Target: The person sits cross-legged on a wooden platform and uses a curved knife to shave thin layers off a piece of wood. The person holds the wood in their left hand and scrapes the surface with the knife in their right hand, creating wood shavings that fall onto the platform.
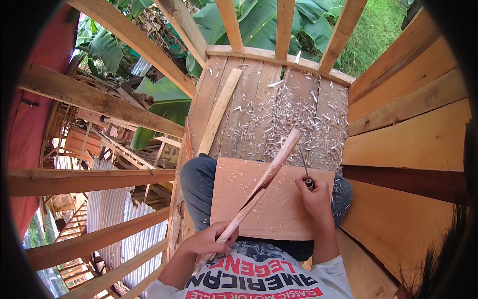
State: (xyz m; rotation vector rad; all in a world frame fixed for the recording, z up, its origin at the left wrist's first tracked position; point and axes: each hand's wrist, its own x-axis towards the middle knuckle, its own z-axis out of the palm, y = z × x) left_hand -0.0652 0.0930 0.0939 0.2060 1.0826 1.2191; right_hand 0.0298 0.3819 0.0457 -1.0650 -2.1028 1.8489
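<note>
My left hand point(212, 238) is closed round the lower end of a long, slightly bent wooden stick point(279, 162). The stick slants up and away to the right above my lap, its pale reddish surface partly peeled and marked by a dark split near the middle. In my closed right hand point(315, 194) is a knife point(309, 183) with a dark handle; its thin blade points away from me and looks nearly edge-on. Blade and stick are apart. Across my thighs lies a flat wooden board point(264, 199) with a few shavings on it.
Curled wood shavings point(289, 114) cover much of the plank floor point(249, 109) ahead. A loose wooden slat point(219, 112) lies at the left. Railing bars point(99, 182) run along the left and far sides; a plank wall point(408, 144) stands close on the right.
</note>
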